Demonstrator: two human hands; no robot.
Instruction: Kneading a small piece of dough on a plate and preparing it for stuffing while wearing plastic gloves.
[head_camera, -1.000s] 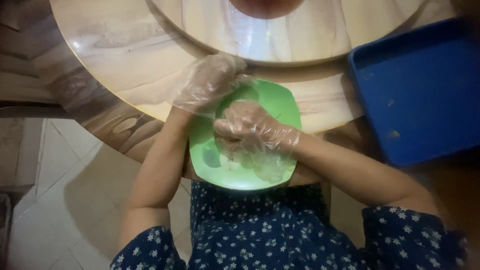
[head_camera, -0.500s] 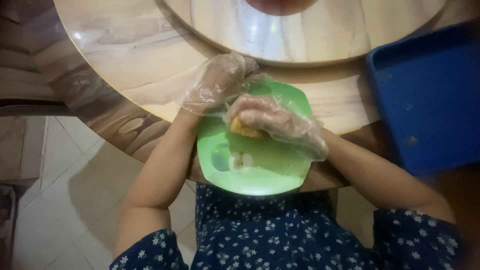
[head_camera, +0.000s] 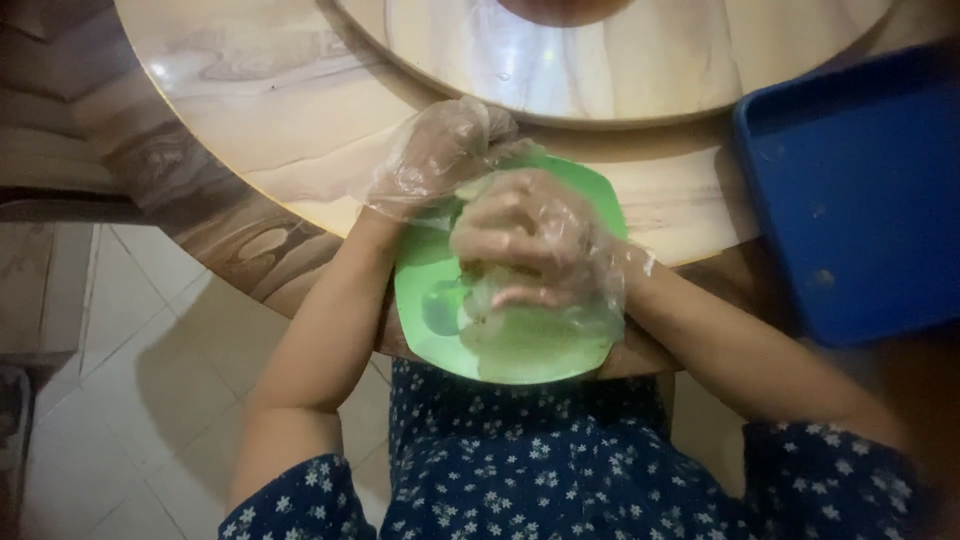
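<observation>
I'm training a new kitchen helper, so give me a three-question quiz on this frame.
1. True or false: both hands wear clear plastic gloves.
2. What lies right of the green plate? A) blue tray B) red bowl C) kettle
3. Which hand is closed over the plate's middle?

Key:
1. True: left hand and right hand are gloved.
2. A, the blue tray on the wooden table.
3. The right hand; what it grips cannot be made out.

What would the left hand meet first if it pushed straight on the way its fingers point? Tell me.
The left hand points right across the green plate; it would likely meet the right hand first, though depth is unclear.
</observation>
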